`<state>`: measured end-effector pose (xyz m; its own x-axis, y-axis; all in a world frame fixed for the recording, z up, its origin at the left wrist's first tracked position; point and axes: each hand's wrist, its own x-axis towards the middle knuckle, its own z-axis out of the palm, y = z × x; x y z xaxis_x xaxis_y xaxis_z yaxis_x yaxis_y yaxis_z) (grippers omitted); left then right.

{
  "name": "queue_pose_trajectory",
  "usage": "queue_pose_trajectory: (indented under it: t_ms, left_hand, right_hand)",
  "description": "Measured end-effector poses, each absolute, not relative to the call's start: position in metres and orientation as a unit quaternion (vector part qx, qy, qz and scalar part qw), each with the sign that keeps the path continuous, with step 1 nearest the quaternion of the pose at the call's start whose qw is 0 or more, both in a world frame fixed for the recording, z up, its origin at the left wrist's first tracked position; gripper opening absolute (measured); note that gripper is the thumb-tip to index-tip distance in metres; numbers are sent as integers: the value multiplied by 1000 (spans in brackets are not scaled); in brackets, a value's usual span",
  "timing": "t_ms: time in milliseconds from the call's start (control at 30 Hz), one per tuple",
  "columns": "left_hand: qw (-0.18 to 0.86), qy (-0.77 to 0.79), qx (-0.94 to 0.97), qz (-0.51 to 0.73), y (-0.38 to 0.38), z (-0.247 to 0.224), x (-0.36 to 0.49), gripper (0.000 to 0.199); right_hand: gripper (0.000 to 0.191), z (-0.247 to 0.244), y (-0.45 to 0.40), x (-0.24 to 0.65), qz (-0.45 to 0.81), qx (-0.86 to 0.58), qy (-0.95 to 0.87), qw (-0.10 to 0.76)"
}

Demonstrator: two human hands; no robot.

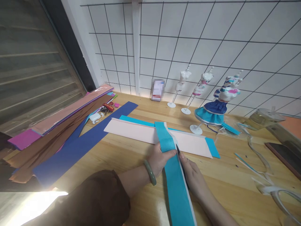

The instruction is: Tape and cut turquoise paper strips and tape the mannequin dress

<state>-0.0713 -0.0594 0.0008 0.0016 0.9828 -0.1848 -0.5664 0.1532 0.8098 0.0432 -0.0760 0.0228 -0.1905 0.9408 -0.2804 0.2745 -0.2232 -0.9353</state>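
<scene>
A long turquoise strip of crepe paper or cloth [177,191] with a white edge runs from the bottom of the view up over the table. My left hand [158,158], with a green bangle at its wrist, pinches the strip near its upper part, thumb on top. In my right hand [191,172] is a pair of dark scissors [178,148], mostly hidden by the fingers. Their blades lie along the strip's white right edge, close to my left thumb. Behind both hands, a pale pink folded strip [131,130] rests over another turquoise piece [215,147].
Blue [94,138], brown and pink sheets lie at left beside a white earphone case [95,118]. Several small mannequins stand at the back, one in a blue ruffled skirt [210,113]. A phone [157,90] leans on the wall; white ribbon [255,150] and a dark tablet-like object [285,158] lie right.
</scene>
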Motion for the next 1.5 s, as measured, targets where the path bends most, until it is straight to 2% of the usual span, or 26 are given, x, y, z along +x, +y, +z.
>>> queue_pose_trajectory:
  t_ms: [667,900,1167,1500]
  left_hand:
    - [675,375,240,589,-58,0,-72,30]
    - [690,354,187,603,-50,6,-78,31]
    - [677,369,198,606,-48,4,-79,34]
    - [644,387,256,609,-55,1,-75,24]
  right_hand:
    - [47,20,-75,45,544,-553,-548,314]
    - [49,15,-79,44,570,-557,-546,258]
    - [50,16,-79,43,560,-564,-547,262]
    - [55,17,-80,44,558,-566,-544,269]
